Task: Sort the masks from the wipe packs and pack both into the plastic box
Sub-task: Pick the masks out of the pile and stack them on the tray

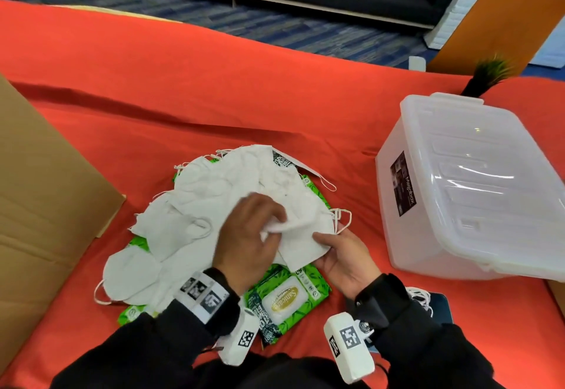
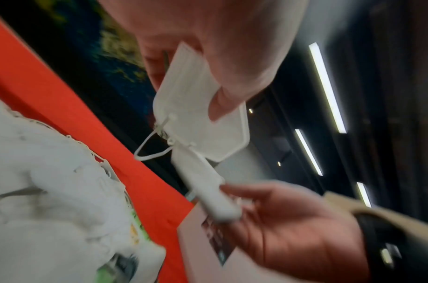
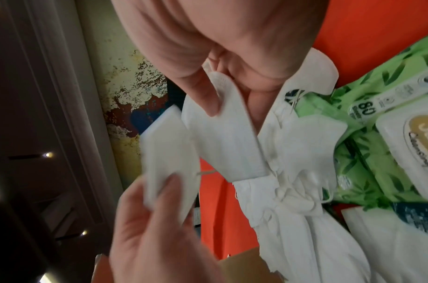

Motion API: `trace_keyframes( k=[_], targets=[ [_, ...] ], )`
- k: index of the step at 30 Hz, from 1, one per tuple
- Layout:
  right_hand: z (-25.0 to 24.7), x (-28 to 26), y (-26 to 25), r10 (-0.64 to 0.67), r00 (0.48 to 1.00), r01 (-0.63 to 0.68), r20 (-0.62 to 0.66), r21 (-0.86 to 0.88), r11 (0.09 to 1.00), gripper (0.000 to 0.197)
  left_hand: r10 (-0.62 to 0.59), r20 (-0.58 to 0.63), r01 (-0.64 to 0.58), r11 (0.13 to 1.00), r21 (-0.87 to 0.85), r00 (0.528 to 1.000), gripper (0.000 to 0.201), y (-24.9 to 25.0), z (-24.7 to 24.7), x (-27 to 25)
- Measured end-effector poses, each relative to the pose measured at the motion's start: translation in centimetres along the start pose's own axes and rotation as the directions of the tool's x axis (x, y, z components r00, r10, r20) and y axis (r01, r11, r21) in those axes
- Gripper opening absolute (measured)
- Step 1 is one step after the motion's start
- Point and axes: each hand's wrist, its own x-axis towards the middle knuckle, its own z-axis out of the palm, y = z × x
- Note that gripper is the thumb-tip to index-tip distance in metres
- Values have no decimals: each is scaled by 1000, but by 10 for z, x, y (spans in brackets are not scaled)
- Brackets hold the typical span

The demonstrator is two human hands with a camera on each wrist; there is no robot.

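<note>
A heap of white masks (image 1: 220,199) lies on green wipe packs (image 1: 290,300) on the red cloth. My left hand (image 1: 272,229) pinches a folded white mask (image 2: 201,114) above the heap's near side. My right hand (image 1: 324,245) grips another white mask (image 1: 302,248) by its edge, thumb on top. The two masks meet between the hands. In the right wrist view the wipe packs (image 3: 377,153) lie under more masks (image 3: 305,191). The translucent plastic box (image 1: 470,186) stands closed to the right, apart from both hands.
A big cardboard box (image 1: 46,205) fills the left side. A dark flat object (image 1: 440,306) with white ear loops on it lies by my right wrist. A small plant (image 1: 489,76) stands behind the plastic box. Red cloth (image 1: 214,82) stretches beyond the heap.
</note>
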Motion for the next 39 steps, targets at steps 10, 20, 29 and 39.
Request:
trace_keyframes(
  k=[10, 20, 29, 39],
  targets=[
    [-10, 0, -1, -94, 996, 94, -2, 69, 993, 41, -22, 309, 34, 999, -34, 951, 45, -19, 8, -27],
    [1, -7, -6, -97, 990, 103, -98, 57, 993, 27, -653, 179, 645, 597, -477, 736, 19, -47, -4, 7],
    [9, -4, 3, 27, 993, -15, -111, 112, 994, 35, 244, 227, -258, 966, 34, 943, 23, -16, 17, 1],
    [-15, -14, -12, 111, 993, -112, -37, -10, 994, 38, 150, 397, -159, 987, -10, 905, 25, -33, 17, -6]
  ],
)
